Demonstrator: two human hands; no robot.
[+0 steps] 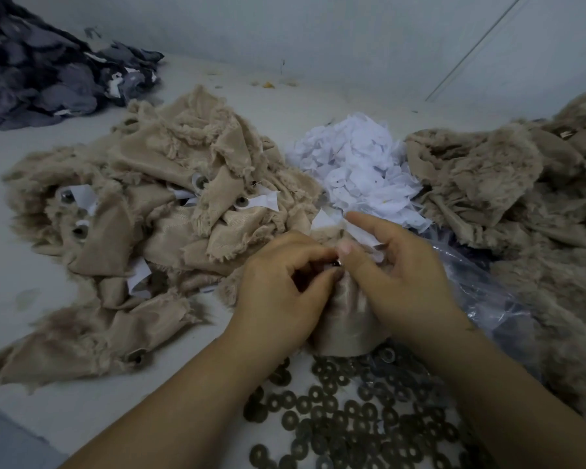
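A beige plush fabric piece (347, 316) is bunched between both hands, its smooth backing facing me. My left hand (278, 292) grips its left side with curled fingers. My right hand (400, 275) pinches the top of the piece, thumb and fingers closed around a small dark metal part (336, 263) and a white paper tag (362, 233). The index finger of that hand points up and left. What lies under the fabric is hidden.
A heap of beige plush pieces (156, 211) with plastic eyes and white tags lies to the left. Another plush heap (508, 198) sits right, white paper scraps (359, 164) behind, dark washers (352, 418) in front, a clear plastic bag (481, 286), and grey fabric (41, 76) far left.
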